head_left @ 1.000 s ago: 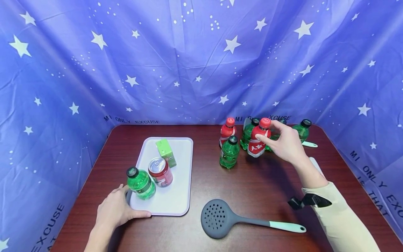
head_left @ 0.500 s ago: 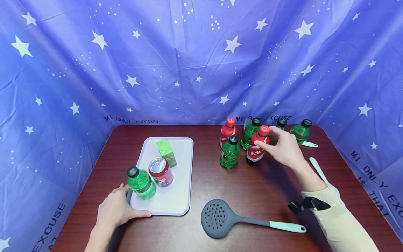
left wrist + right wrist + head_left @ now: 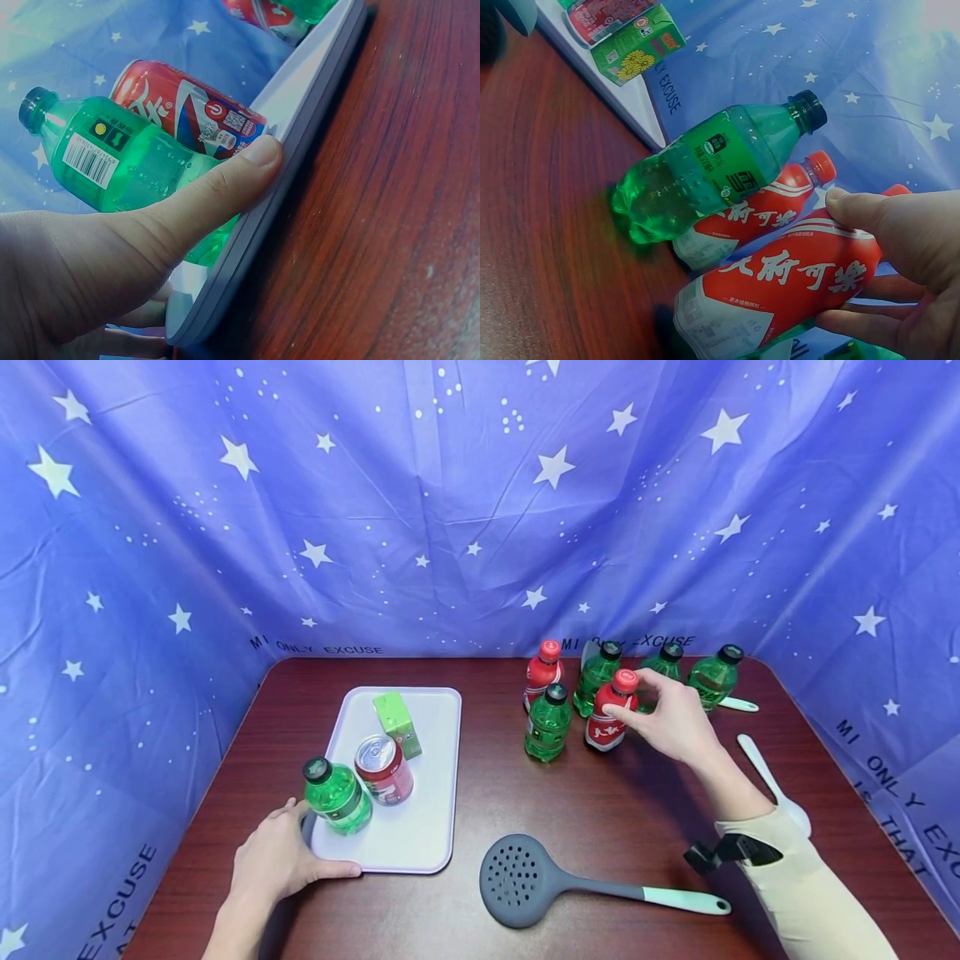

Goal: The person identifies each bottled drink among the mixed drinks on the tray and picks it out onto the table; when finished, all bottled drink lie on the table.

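Note:
My right hand point(image 3: 675, 714) grips a red-labelled cola bottle point(image 3: 609, 718) near its neck, thumb on one side and fingers on the other. The bottle is upright; whether its base touches the table I cannot tell. Just left of it stands a green soda bottle point(image 3: 547, 727), with a second red cola bottle point(image 3: 542, 681) behind. My left hand point(image 3: 273, 852) holds the near-left corner of a white tray point(image 3: 420, 827), thumb point(image 3: 225, 187) along its rim. The tray carries a green soda bottle point(image 3: 339, 802), a red soda can point(image 3: 382, 772) and a green drink carton point(image 3: 397, 724).
Several green bottles point(image 3: 712, 678) stand at the back right, one partly behind my right hand. A slotted skimmer point(image 3: 517, 881) lies at the table's front. A white spoon point(image 3: 765, 777) lies partly under the right sleeve. A pale handle point(image 3: 738, 703) shows behind the bottles.
My right hand has lowered the red cola bottle toward the table, shifting it slightly left and nearer. The left hand and the tray have stayed in place.

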A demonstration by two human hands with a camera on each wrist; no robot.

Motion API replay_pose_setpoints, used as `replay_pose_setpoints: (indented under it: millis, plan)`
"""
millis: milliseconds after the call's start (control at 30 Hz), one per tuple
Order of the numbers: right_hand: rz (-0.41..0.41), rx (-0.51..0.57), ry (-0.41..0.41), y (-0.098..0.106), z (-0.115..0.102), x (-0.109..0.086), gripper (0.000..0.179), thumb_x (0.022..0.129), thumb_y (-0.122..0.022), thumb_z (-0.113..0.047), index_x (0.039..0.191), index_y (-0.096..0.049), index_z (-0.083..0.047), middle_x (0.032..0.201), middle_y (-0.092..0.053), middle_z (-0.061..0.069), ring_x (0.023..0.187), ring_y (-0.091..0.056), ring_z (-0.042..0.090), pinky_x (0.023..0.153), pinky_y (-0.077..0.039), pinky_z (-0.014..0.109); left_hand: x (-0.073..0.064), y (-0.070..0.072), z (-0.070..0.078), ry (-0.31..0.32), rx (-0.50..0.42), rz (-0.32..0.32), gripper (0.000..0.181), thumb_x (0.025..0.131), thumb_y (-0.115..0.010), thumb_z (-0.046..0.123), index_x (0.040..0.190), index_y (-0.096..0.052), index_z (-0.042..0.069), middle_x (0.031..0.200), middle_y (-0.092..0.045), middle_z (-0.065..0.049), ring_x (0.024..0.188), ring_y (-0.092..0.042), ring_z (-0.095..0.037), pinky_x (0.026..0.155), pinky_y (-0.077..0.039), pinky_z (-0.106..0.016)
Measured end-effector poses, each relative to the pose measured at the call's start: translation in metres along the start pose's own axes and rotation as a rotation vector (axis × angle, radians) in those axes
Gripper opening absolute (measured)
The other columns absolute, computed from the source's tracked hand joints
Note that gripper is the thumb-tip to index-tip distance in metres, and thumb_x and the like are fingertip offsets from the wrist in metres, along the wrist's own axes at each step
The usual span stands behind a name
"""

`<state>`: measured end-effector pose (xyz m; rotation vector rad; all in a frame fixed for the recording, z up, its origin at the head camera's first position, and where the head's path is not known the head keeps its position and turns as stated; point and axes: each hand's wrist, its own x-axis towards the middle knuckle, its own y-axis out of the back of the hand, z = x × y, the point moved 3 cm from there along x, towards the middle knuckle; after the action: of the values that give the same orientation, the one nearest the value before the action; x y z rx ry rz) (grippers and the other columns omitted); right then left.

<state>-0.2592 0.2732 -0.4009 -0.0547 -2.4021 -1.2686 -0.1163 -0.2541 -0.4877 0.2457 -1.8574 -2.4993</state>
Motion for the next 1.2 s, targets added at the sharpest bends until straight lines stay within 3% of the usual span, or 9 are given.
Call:
replay_pose_setpoints:
  millis: [300,933,1200]
  plan:
    - [-0.009,0.003,-0.015,-0.0039,0.0016,-0.0015,0.045,0.084,-0.092,-0.029,0.119,-0.072,-0.008,0.101,-0.082,0.018,0.091,-0.08,0.036,0.073,-0.055,0.043,0.0007,-0.0006,-0.0003,0.008,0.002,-0.009,0.142,0.04,-0.084,0.094,0.146,-0.06,0.001,0.146,-0.054,-0.042,0.132,-0.057,-0.058,0.083,-0.057,-0.073]
    - [-0.062,0.045,-0.033,-0.0057,0.0016,-0.0013,0.045,0.086,-0.09,-0.031,0.12,-0.071,-0.008,0.107,-0.081,0.018,0.096,-0.08,0.039,0.078,-0.059,0.049,0.0019,0.0031,0.0012,0.007,0.004,-0.003,0.142,0.04,-0.085,0.093,0.146,-0.06,0.002,0.146,-0.054,-0.042,0.131,-0.058,-0.058,0.082,-0.057,-0.072]
    - [-0.104,0.022,-0.056,-0.0049,0.0015,-0.0023,0.046,0.089,-0.088,-0.033,0.123,-0.068,-0.008,0.111,-0.08,0.018,0.1,-0.079,0.041,0.083,-0.059,0.053,0.002,0.0016,0.0018,0.011,-0.002,-0.027,0.142,0.042,-0.085,0.093,0.147,-0.058,0.002,0.147,-0.053,-0.042,0.133,-0.056,-0.058,0.083,-0.056,-0.073]
